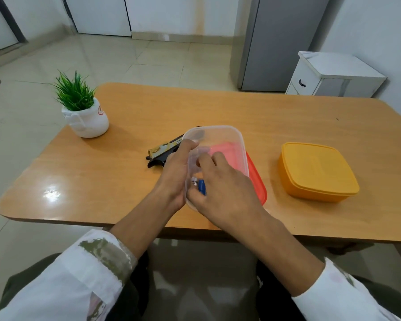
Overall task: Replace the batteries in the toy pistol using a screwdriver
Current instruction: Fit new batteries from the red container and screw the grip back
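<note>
Black-and-gold plastic toy pistol (pixel 164 150): in the head view it lies flat on the orange wooden worktop (pixel 218 105), just behind the left grip (pixel 176 172). That grip clasps a tilted clear plastic container (pixel 220 135). The right grip (pixel 225 188) reaches inside toward a small blue item (pixel 202 186); whether it pinches anything cannot be told. Holding the container steady should ease the pick.
</note>
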